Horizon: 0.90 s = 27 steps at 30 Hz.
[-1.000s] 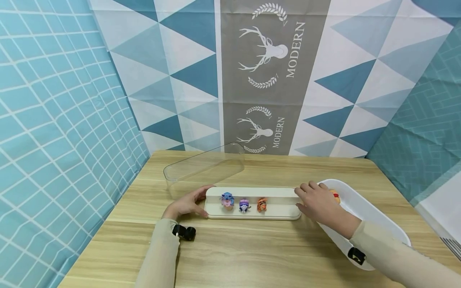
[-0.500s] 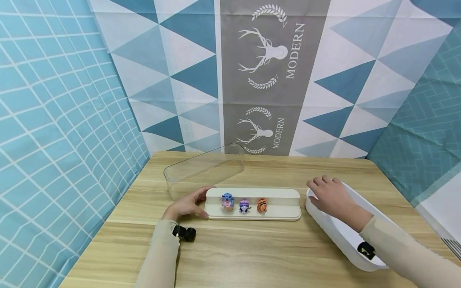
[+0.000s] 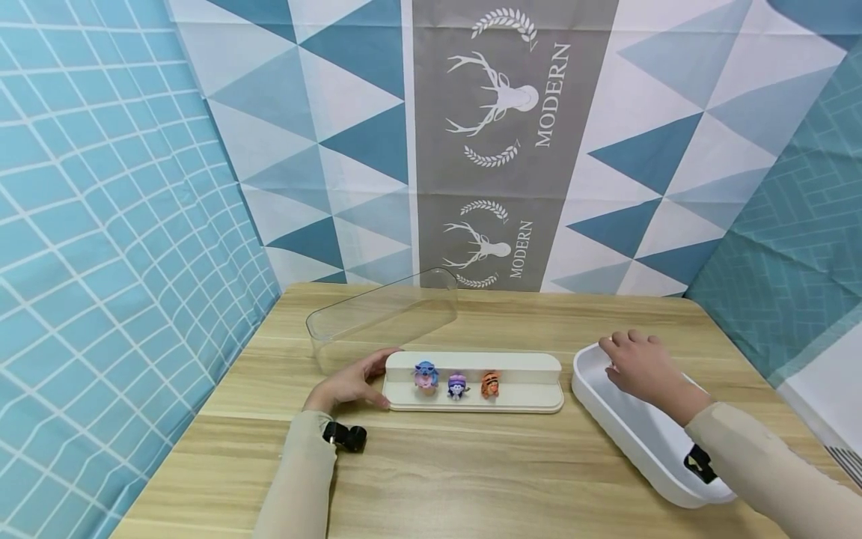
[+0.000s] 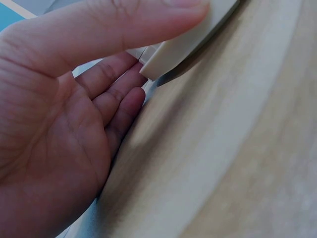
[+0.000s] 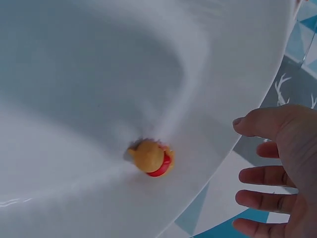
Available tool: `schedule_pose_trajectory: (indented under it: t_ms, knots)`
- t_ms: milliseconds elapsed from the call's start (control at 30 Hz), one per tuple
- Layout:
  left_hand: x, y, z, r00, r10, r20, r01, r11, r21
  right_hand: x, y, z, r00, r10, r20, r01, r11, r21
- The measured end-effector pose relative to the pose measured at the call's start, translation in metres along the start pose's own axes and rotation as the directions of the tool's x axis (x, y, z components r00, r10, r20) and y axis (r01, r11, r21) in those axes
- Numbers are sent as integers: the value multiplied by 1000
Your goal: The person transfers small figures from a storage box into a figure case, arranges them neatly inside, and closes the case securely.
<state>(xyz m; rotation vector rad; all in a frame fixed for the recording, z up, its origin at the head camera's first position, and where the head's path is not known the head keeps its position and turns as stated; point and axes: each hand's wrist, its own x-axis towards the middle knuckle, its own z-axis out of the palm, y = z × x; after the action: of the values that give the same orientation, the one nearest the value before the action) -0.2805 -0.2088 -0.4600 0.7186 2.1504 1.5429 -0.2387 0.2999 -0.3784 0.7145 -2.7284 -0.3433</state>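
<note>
My left hand [image 3: 346,385] grips the left end of a cream two-step display stand [image 3: 532,397]. In the left wrist view the thumb [image 4: 148,22] lies over the stand's edge [image 4: 168,57], with the other fingers behind it. On the stand are a blue figurine [image 3: 426,374], a purple striped one [image 3: 456,385] and an orange striped one [image 3: 490,384]. My right hand [image 3: 640,367] hovers over the far end of a white basin [image 3: 606,408], fingers spread and holding nothing. A yellow bear figurine with a red top [image 5: 150,157] lies in that basin; the hand mostly hides it in the head view.
A clear plastic cover [image 3: 384,314] lies on the wooden table [image 3: 458,471] behind the stand, at the left. Patterned cloth walls [image 3: 364,150] stand along the table's back and sides. The basin sits right of the stand with a gap between them.
My right hand has left the stand's right end and moved right, over the basin. The basin has turned and shifted slightly left. My left hand and the figurines on the stand stay put.
</note>
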Motion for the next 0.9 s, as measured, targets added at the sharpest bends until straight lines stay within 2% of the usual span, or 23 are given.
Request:
schedule_pose_trajectory:
  t_ms: [100,600,733,900]
  knots:
    - [0,0,0,1000,0,-1,0,1000,3,-3,5,4,999,6,32,-6,1000,2]
    - [-1,-1,2,1000,-12,-6,12,1000,19,-20,32,31,995,-47,85,45,999,23]
    - [-1,0,1,1000,-17,-10,17,1000,4,-21,36,35,996,-65,66,64,998,22]
    - [-1,2,1,1000,-20,-13,20,1000,-3,-21,40,44,992,-120,35,121,992,-37]
